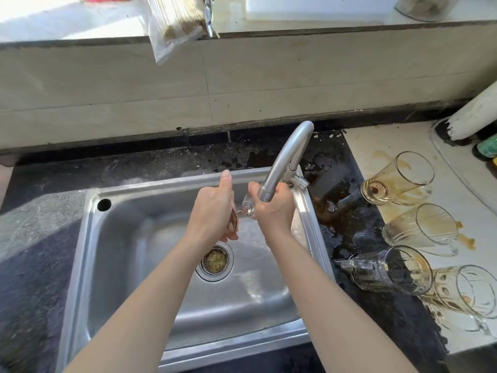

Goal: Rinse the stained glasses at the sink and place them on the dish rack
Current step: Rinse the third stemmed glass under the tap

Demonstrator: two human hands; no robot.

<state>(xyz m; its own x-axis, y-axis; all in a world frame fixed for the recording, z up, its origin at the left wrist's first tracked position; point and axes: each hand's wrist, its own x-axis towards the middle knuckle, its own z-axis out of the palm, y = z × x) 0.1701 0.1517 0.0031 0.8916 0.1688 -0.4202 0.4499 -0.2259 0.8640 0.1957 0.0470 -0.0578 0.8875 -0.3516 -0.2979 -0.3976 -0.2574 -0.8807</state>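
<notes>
The glass (248,207) is held sideways over the sink (161,183), right beneath the mouth of the tap (285,162), so that any water would run through it and drop toward the drain (215,261). The right hand (273,208) has its fingers wrapped round one end of the glass, close against the tap's tip. The left hand (215,205) is curled with its thumb raised, and it seems to grip the other, brown-tinted end, though blur makes that part hard to read. Two hands on it likely serve to turn and steady slippery glass under the flow. I cannot tell whether water is running.

Four stained glasses (398,179) lie on their sides just right of the sink, partly on the dark counter (357,232), where brown liquid has spilled around them. They are within easy reach of the right hand, probably waiting their turn. The dish rack is not in view, so this looks like an early rinse with most of the job ahead.
</notes>
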